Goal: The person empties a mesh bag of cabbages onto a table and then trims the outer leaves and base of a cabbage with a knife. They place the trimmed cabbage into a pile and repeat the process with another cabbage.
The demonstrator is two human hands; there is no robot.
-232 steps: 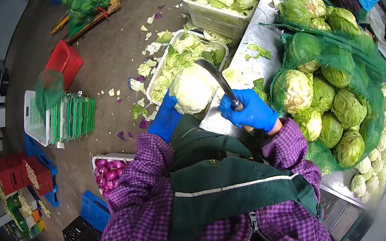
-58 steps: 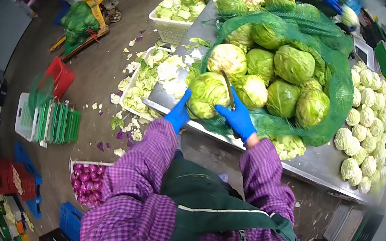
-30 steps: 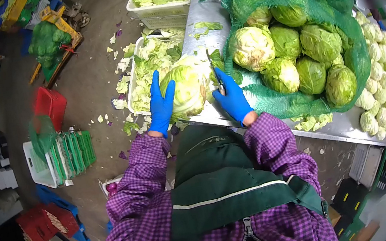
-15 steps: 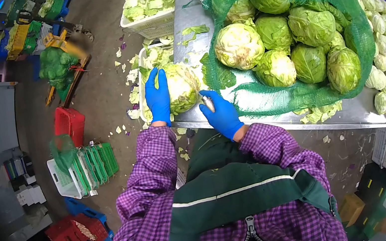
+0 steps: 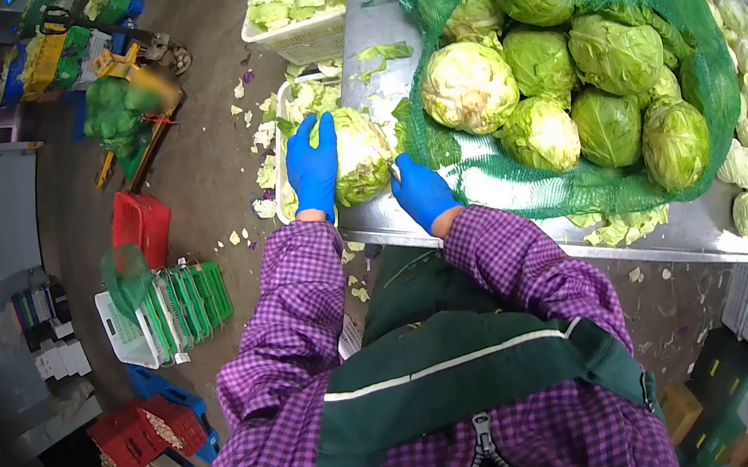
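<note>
My left hand (image 5: 314, 170), in a blue glove, holds the left side of a pale green cabbage (image 5: 360, 155) at the left edge of the metal table (image 5: 392, 221). Close to the cabbage's right side, my right hand (image 5: 423, 191), also gloved in blue, is closed around a small knife (image 5: 396, 171); only a short piece of it shows. A green mesh bag (image 5: 525, 195), open toward me, lies on the table to the right with several cabbages (image 5: 468, 88) in it.
Many small pale cabbages (image 5: 742, 163) lie at the table's right end. White crates of leaves (image 5: 297, 45) stand left of the table. Loose leaves (image 5: 627, 226) lie at the front edge. A red crate (image 5: 141, 229) and stacked green crates (image 5: 194, 301) stand on the floor at left.
The cabbage appears slightly turned under my left hand. My right hand has shifted a little, and less of the knife shows. The whole view has moved slightly.
</note>
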